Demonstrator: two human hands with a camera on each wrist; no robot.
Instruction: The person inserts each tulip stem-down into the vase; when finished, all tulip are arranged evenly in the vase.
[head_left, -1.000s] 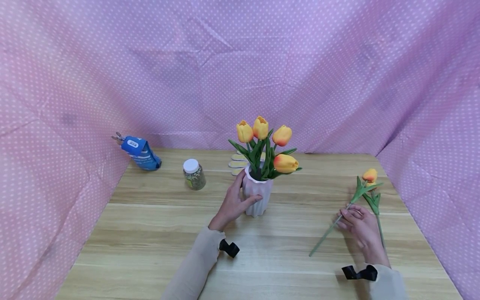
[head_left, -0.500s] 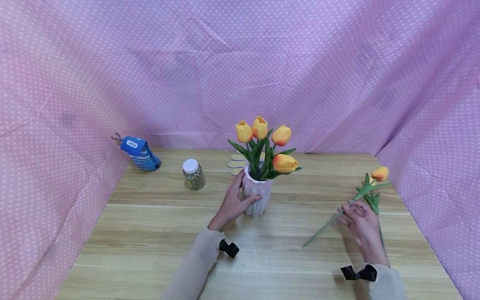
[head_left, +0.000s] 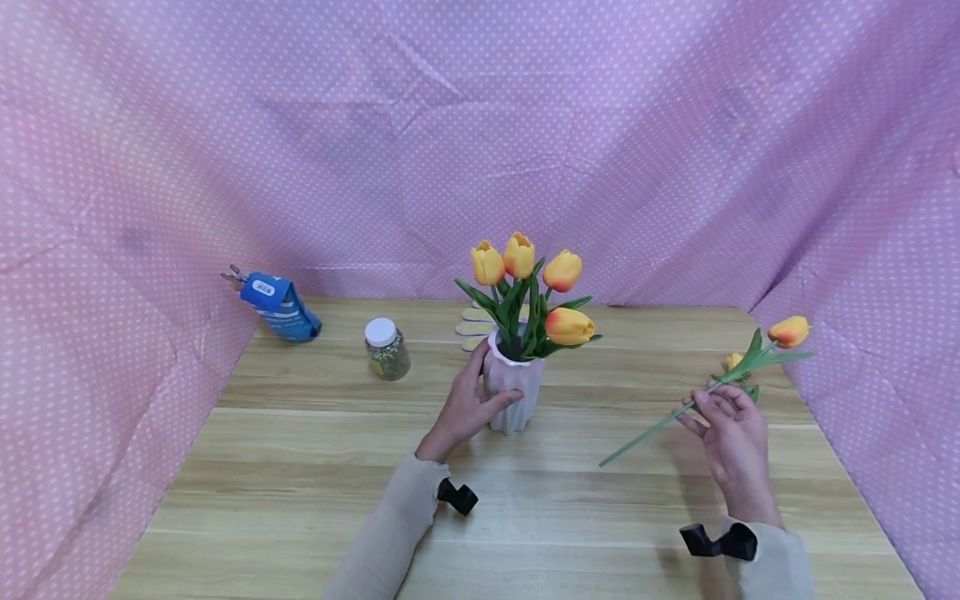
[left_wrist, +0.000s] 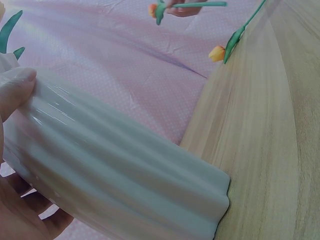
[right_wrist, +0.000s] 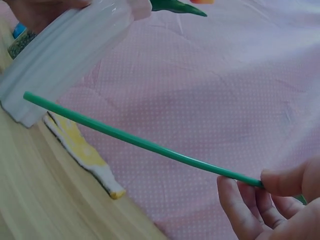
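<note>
1. The left hand (head_left: 467,408) grips the white ribbed vase (head_left: 512,390) near the middle of the worktop (head_left: 315,467); its fingers (head_left: 501,402) are curled round the vase's left flank, thumb up near the rim.
2. In the left wrist view the same vase (left_wrist: 125,170) fills the frame, with a fingertip (left_wrist: 17,82) pressed on its ribbed wall and more of the hand beneath it.
3. Four orange tulips (head_left: 525,283) with green leaves stand in the vase, the lowest bloom leaning toward 3 o'clock.
4. The right hand (head_left: 731,437), at 3 o'clock from the vase and well apart from it, pinches a single tulip (head_left: 789,331) by its green stem (head_left: 645,433), held clear of the worktop.
5. That stem slants, its cut end toward 8 o'clock and its bloom toward 2 o'clock, over the worktop's right edge.
6. The right wrist view shows the stem (right_wrist: 140,142) clamped between thumb and fingers (right_wrist: 280,182).
7. Another tulip (head_left: 733,362) lies on the worktop just behind the right hand, mostly hidden.
8. At 10 o'clock from the vase stands a jar (head_left: 386,348) with a white lid; farther toward 9 o'clock a blue bag (head_left: 280,306) leans by the pink dotted cloth (head_left: 480,125).
9. A yellow-and-white glove (head_left: 474,327) lies just behind the vase.
</note>
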